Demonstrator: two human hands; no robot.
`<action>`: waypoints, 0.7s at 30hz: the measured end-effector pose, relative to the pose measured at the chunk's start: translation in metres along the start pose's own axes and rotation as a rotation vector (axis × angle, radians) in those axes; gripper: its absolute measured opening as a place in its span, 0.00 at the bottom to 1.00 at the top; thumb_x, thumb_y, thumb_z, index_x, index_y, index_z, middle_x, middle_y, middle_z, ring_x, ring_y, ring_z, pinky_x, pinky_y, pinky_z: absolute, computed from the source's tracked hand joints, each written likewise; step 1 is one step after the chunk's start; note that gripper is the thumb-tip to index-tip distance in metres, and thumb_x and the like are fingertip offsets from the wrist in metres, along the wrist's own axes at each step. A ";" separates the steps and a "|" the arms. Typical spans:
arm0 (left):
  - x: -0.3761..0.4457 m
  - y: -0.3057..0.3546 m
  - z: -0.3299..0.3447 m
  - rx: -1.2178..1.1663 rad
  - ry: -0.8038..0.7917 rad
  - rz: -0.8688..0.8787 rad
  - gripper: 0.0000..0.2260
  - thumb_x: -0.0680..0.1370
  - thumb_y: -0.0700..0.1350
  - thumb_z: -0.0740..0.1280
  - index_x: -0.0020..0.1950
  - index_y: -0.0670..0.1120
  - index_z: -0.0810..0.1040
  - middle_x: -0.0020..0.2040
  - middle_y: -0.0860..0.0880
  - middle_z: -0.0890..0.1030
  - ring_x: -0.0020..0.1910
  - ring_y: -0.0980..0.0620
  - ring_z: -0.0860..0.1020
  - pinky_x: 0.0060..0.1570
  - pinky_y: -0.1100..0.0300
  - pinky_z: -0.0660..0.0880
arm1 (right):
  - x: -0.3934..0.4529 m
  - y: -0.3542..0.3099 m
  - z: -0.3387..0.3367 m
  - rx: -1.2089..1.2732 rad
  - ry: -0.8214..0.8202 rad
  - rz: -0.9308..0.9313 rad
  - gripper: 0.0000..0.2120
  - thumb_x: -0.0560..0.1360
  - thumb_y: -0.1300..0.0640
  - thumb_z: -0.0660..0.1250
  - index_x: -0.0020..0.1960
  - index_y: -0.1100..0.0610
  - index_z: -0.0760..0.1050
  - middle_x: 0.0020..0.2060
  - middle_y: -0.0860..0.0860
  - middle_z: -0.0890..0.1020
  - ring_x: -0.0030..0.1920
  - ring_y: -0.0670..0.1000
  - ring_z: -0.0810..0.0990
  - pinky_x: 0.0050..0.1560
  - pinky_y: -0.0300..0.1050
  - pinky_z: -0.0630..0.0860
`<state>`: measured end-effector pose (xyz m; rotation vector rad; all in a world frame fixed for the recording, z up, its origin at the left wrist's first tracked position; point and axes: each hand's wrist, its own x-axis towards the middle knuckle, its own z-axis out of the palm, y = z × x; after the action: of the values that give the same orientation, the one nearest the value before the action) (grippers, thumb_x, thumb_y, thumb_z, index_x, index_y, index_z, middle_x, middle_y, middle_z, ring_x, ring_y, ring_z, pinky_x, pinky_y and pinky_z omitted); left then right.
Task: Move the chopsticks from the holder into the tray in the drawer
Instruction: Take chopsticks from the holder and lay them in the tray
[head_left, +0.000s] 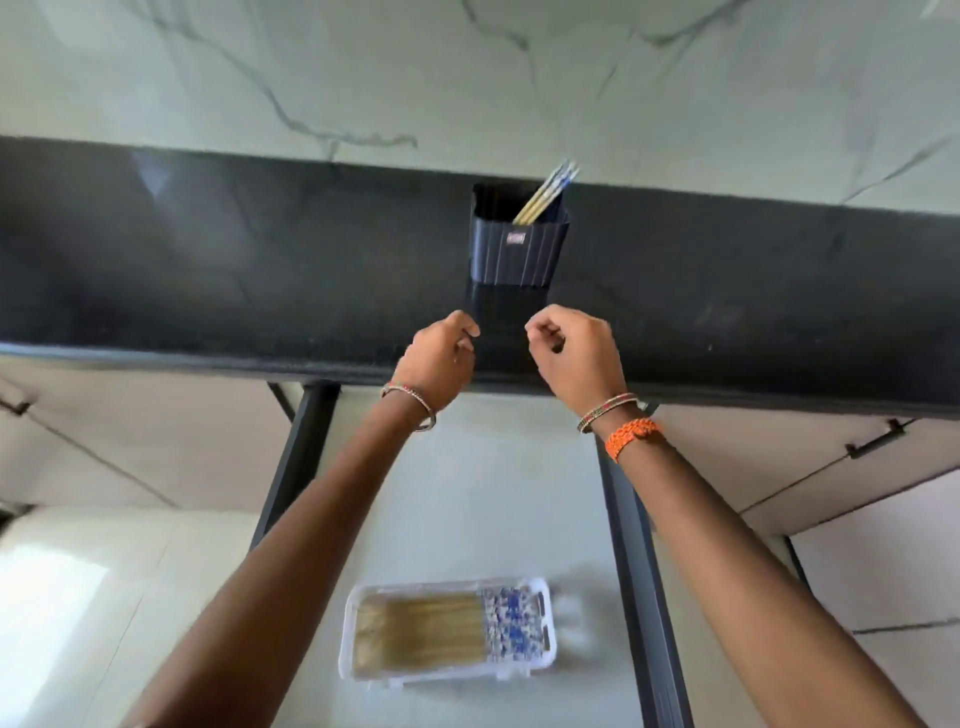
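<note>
Broadly, table (208, 270): dark slab carrying the holder at its back edge, against the marbled wall.
Drawer (467, 493): pulled out below the table's front, so the tray lies within a short drop of the holder.
Tray (545, 618): white, in the drawer, filled with chopsticks laid flat, patterned ends together at one side.
Holder (517, 249): dark ribbed box, upright; a few chopsticks (543, 195) lean in its right corner, not yet moved.
Hands: left hand (441, 358) and right hand (576, 348), both loosely curled and holding nothing, raised just before the holder, likely to reach in.
</note>
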<state>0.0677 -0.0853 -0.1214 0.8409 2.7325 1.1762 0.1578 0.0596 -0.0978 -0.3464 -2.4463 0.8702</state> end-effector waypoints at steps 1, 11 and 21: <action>0.018 0.007 -0.003 -0.002 -0.007 0.045 0.11 0.74 0.36 0.58 0.50 0.43 0.77 0.49 0.42 0.82 0.48 0.42 0.79 0.48 0.59 0.74 | 0.018 0.000 -0.008 0.022 0.033 0.007 0.05 0.72 0.63 0.64 0.41 0.59 0.79 0.34 0.56 0.82 0.36 0.56 0.79 0.39 0.54 0.78; 0.173 0.000 -0.007 0.272 -0.063 0.170 0.18 0.78 0.44 0.61 0.67 0.46 0.68 0.68 0.45 0.70 0.68 0.44 0.68 0.63 0.49 0.72 | 0.190 0.073 -0.003 0.609 0.196 0.523 0.13 0.73 0.62 0.69 0.55 0.68 0.78 0.38 0.55 0.81 0.40 0.51 0.80 0.46 0.46 0.80; 0.233 -0.038 0.022 0.336 -0.207 0.253 0.13 0.81 0.46 0.56 0.58 0.43 0.77 0.69 0.48 0.73 0.76 0.50 0.55 0.71 0.52 0.64 | 0.297 0.123 0.038 0.481 0.157 0.678 0.21 0.71 0.45 0.71 0.55 0.60 0.72 0.39 0.54 0.79 0.29 0.47 0.74 0.22 0.34 0.69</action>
<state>-0.1433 0.0239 -0.1251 1.2968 2.7454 0.6144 -0.1030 0.2510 -0.0881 -1.0402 -1.8895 1.5925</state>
